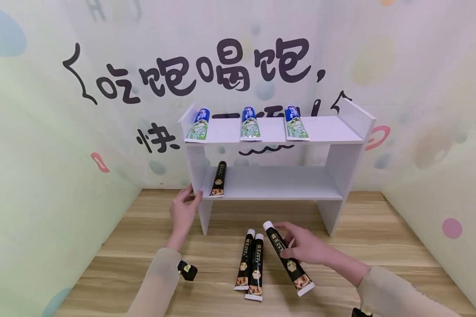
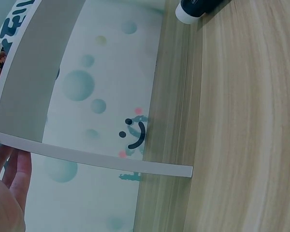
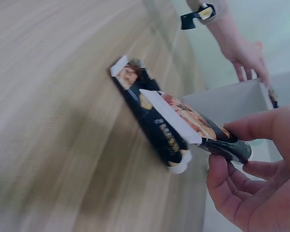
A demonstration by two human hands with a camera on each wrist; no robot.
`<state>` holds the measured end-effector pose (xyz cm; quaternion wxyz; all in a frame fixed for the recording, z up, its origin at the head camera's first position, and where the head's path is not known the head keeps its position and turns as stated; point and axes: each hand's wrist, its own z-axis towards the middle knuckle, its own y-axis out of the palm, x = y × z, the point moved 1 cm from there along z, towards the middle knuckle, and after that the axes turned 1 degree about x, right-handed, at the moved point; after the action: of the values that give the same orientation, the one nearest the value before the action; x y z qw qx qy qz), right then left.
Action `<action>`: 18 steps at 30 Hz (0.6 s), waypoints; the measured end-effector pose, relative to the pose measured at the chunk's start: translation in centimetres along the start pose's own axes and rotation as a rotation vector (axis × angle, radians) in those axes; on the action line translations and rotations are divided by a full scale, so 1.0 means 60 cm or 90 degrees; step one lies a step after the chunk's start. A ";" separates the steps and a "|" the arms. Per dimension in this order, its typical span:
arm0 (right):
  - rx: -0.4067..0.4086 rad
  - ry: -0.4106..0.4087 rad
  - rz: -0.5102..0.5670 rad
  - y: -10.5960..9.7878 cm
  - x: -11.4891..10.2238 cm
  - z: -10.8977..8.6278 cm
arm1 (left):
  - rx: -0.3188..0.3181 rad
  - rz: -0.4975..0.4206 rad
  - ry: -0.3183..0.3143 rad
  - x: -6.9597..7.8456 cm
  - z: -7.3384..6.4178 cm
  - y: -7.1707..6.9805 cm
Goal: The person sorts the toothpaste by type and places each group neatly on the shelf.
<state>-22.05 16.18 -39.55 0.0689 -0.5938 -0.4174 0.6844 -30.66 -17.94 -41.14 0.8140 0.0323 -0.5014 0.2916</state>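
Note:
My right hand pinches a black toothpaste tube between thumb and fingers, its white cap pointing up towards the shelf. In the right wrist view the flat white end of this held tube faces the camera. Two more black toothpaste tubes lie side by side on the wooden table, left of the held one. My left hand holds the left side panel of the white two-tier shelf, thumb at the front edge and fingers on the outer side. One black tube lies at the left end of the lower tier.
Three blue-and-green toothpaste tubes lie spaced out on the top tier, from its left end to past the middle. The shelf's right side panel stands on the wooden table. Behind rises a wall printed with dark lettering.

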 end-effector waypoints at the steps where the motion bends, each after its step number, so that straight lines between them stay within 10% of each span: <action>1: 0.000 -0.003 -0.001 -0.003 -0.005 0.001 | -0.001 -0.001 0.000 0.000 0.000 0.000; 18: 0.028 -0.054 -0.038 -0.041 -0.061 0.032 | 0.002 0.001 0.007 0.002 -0.002 -0.002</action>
<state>-23.66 14.69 -35.28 0.0847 -0.5501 -0.4220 0.7156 -30.46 -17.97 -41.05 0.8164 0.0319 -0.4965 0.2932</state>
